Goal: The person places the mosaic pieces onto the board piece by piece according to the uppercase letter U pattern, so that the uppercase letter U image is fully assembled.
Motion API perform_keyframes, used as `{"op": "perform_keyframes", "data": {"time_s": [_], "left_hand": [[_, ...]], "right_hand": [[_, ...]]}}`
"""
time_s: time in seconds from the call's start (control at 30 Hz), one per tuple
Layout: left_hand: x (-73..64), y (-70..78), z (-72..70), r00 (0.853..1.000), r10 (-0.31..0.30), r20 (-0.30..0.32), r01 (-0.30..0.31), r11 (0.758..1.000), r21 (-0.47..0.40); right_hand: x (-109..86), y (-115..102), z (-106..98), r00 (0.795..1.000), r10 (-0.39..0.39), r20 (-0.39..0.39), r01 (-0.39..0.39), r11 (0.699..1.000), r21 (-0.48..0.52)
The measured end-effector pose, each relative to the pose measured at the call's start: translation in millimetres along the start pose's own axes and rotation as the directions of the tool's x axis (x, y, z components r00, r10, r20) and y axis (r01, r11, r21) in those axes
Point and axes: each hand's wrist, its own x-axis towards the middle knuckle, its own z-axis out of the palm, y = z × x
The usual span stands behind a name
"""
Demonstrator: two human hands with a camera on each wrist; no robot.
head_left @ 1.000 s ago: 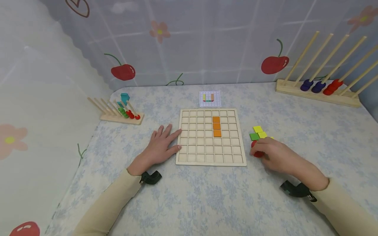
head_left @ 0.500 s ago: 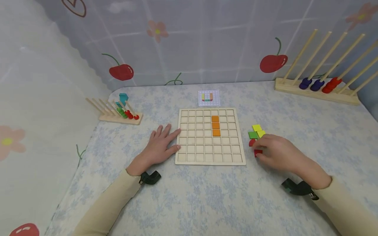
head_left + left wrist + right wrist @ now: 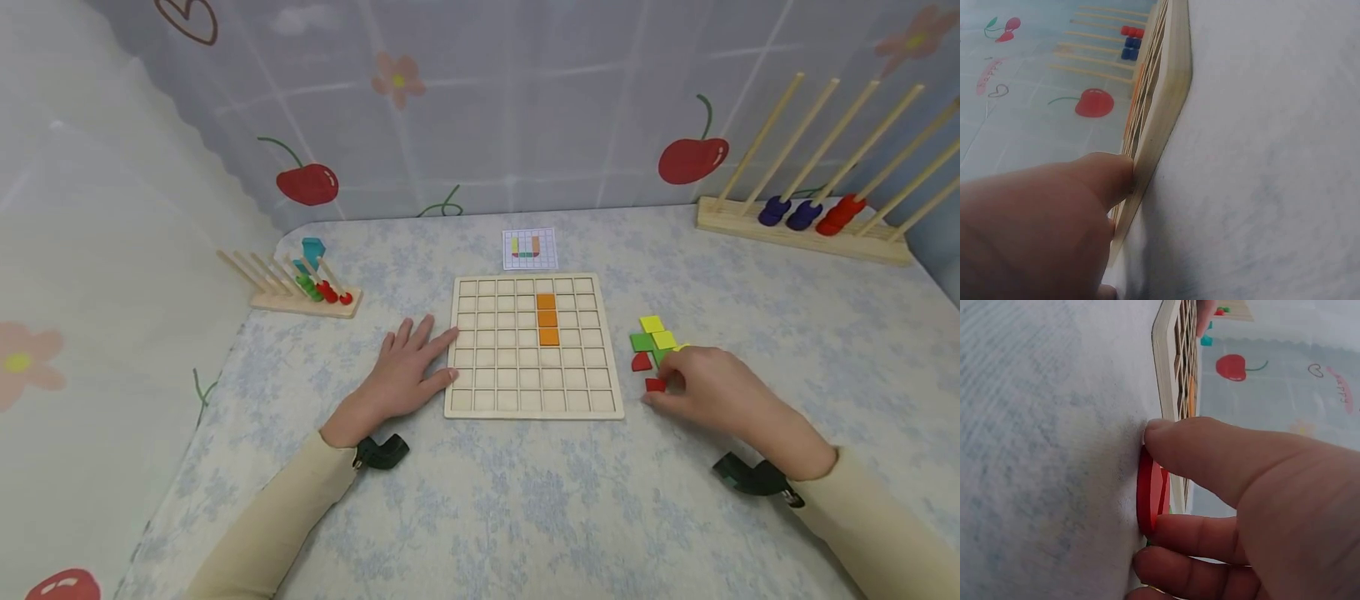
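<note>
My left hand [image 3: 401, 375] lies flat with spread fingers, its thumb and forefinger touching the left edge of the wooden grid board [image 3: 495, 358]. Three orange square tiles [image 3: 548, 318] form a column in the board. To the right of it, my right hand [image 3: 708, 387] pinches a red tile [image 3: 1145, 490] between thumb and forefinger, low at the table. A second red tile [image 3: 641, 362] with a rounded side lies just beyond. Green tiles [image 3: 641, 342] and yellow tiles [image 3: 651, 324] are grouped past the fingers, partly hidden by the hand.
Behind the board lies a small pattern card [image 3: 529, 249] with a coloured U shape. A small peg rack [image 3: 307, 302] with beads and a teal object [image 3: 312, 249] stand at the back left. At the back right is a larger peg rack [image 3: 806, 237].
My right hand's fingers have drawn apart from the two red tiles together and closed on the nearer one, uncovering the other red tile and some green. My left hand stays put.
</note>
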Motion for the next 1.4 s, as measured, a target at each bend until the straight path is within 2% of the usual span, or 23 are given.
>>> {"op": "perform_keyframes", "data": {"time_s": [0.2, 0.33, 0.47, 0.6, 0.97, 1.4], "left_hand": [[0.1, 0.2, -1.3, 1.0, 0.001, -0.002, -0.001, 1.0, -0.001], [-0.2, 0.2, -1.9, 1.0, 0.002, -0.002, -0.002, 1.0, -0.008], [-0.3, -0.2, -1.9, 1.0, 0.005, 0.0, -0.005, 1.0, -0.011], [-0.3, 0.1, -2.3, 1.0, 0.009, 0.002, -0.009, 1.0, -0.011], [-0.8, 3.6, -3.6, 1.0, 0.007, -0.001, -0.007, 1.0, -0.01], [-1.2, 3.0, -2.9, 1.0, -0.003, 0.001, 0.003, 1.0, -0.011]], "right_hand": [[-0.2, 1, 2, 0.993, -0.113, -0.031, 0.113, 0.994, 0.0], [0.6, 2, 1, 0.988, -0.152, 0.004, 0.152, 0.988, 0.031], [1.1, 3, -2, 0.99, -0.134, 0.041, 0.131, 0.989, 0.064], [1.0, 6, -3, 0.992, -0.114, 0.045, 0.11, 0.99, 0.083], [-1.3, 12, 1, 0.993, -0.117, -0.022, 0.118, 0.991, 0.058], [1.6, 8, 4, 0.994, -0.102, -0.027, 0.103, 0.993, 0.051]]}}
